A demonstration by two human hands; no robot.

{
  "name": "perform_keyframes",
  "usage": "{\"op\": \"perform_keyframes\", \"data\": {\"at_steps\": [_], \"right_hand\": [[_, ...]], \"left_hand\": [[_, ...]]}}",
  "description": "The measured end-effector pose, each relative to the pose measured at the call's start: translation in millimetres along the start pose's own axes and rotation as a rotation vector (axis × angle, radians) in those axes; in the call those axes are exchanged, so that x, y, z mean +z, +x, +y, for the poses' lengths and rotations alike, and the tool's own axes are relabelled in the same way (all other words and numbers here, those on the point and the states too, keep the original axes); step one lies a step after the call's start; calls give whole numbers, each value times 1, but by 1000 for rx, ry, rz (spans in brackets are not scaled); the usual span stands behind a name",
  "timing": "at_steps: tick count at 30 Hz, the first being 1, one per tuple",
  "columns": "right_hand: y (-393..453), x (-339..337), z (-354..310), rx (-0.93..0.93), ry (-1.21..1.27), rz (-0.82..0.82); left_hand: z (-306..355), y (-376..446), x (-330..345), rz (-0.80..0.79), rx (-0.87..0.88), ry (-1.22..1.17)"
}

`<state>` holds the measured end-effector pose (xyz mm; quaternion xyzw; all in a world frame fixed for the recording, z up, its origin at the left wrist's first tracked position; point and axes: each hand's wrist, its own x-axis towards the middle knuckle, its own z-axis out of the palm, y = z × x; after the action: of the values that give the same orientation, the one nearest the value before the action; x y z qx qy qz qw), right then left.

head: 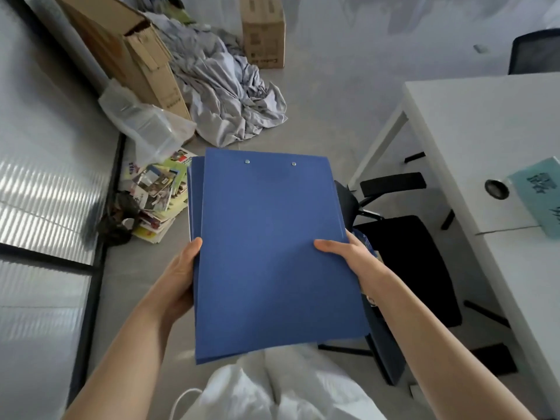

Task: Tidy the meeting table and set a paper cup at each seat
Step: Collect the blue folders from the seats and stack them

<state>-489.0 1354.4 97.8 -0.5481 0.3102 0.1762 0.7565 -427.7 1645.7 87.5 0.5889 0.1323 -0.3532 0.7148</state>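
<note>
A stack of blue folders (pixel 269 250) is held flat in front of me, over the floor and away from the table. My left hand (pixel 181 274) grips its left edge, thumb on top and fingers underneath. My right hand (pixel 348 256) grips the right edge the same way, thumb lying on the top cover. The white meeting table (pixel 485 140) stands at the right, with a teal tissue pack (pixel 539 195) beside its round cable hole (pixel 497 188). No paper cups are in view.
A black office chair (pixel 418 262) sits tucked at the table's near side, another (pixel 533 53) at the far end. Along the glass wall on the left lie cardboard boxes (pixel 130 56), crumpled grey cloth (pixel 230 95), a plastic bag (pixel 145 122) and a magazine pile (pixel 160 192).
</note>
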Motion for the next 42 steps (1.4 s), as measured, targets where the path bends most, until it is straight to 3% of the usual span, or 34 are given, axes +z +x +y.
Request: {"op": "perform_keyframes", "data": {"at_steps": [10, 17, 23, 32, 42], "right_hand": [[108, -23, -95, -86, 41, 111], [172, -28, -172, -156, 71, 163], [226, -40, -217, -212, 76, 223], [336, -29, -308, -283, -6, 388], [409, -70, -392, -329, 152, 576]], "left_hand": [[115, 132, 38, -178, -36, 186], [198, 226, 61, -180, -116, 222], [246, 320, 72, -76, -171, 212], [351, 459, 98, -134, -213, 279], [444, 602, 182, -330, -315, 364]]}}
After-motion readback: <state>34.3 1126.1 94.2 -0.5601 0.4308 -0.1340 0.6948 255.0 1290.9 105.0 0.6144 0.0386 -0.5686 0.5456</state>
